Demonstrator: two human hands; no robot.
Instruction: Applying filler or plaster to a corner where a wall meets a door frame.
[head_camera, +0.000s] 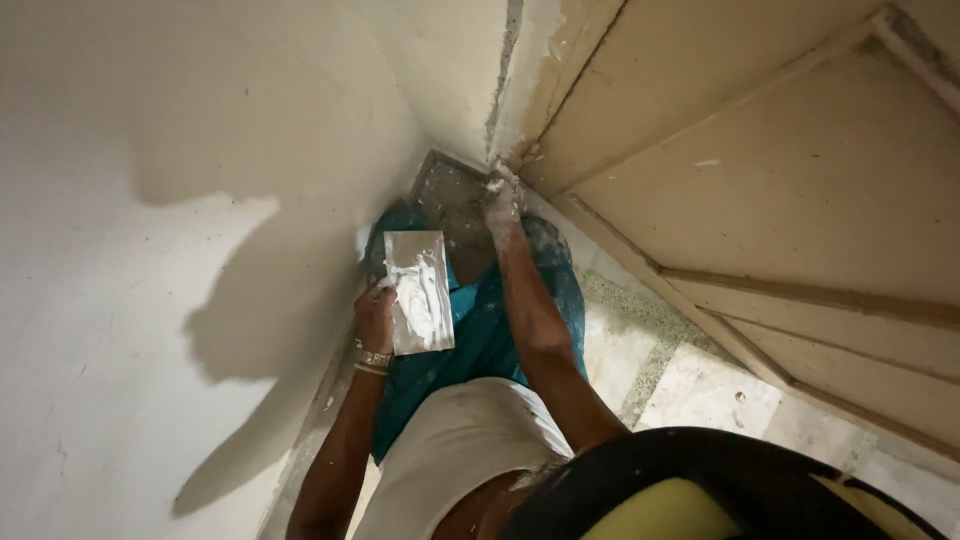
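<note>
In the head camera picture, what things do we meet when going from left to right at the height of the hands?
White wall → left hand → flat metal plate with white paste → right hand → cream wooden door.

A pale plastered wall (150, 250) filled the left side of the view, with dark shadows lying across it. It met a second wall (450, 70) at a far corner, where a rough grey strip (512, 40) ran upward. On the right stood a cream wooden door (780, 170) with raised panels and small dark specks on it. Its frame (560, 80) was chipped beside the corner. Below lay a speckled stone floor (700, 390) in pale slabs, with a grey, dusty patch (450, 200) at the far corner. Teal cloth (480, 340) hung in the middle, and a white garment (450, 450) lay nearer. A black and yellow object (680, 490) sat at the near right edge.
</note>
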